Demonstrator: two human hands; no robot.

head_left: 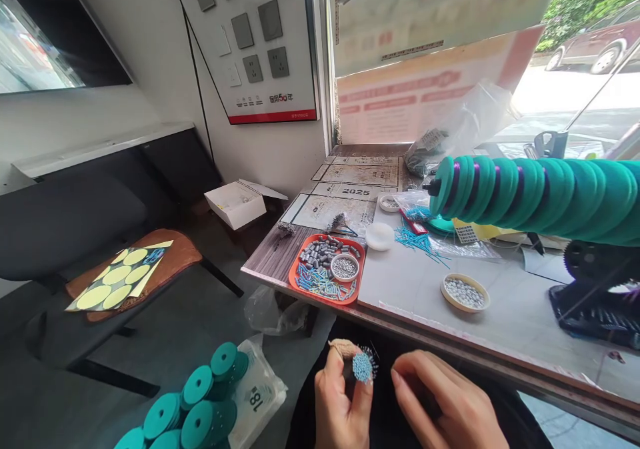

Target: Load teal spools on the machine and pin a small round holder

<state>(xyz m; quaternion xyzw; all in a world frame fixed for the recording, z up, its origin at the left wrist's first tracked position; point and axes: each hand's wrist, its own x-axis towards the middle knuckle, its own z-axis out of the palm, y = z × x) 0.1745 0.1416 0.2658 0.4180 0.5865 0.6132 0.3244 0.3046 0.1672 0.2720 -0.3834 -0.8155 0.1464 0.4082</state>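
My left hand [343,395] is closed around a bundle of blue-headed pins [363,367], whose round end of small light blue heads faces up. Thin strands with tiny beads stick out along its right side. A tan wrap [345,349] covers one fingertip of this hand. Just right of the bundle is my right hand [445,395], thumb and forefinger pinched together; whatever is between them is too small to make out. Beyond the hands, an orange tray [294,277] on the table holds grey cylinders, blue tube-like pieces and a small dish of silver beads [345,267].
A round dish of pale beads [465,293] stands on the table [400,302]. Teal discs [530,195] line a rod on a black stand at right. Blue sticks [417,239] lie behind a white round pad [380,236]. Teal spools [200,409] sit low left, near a chair [175,269].
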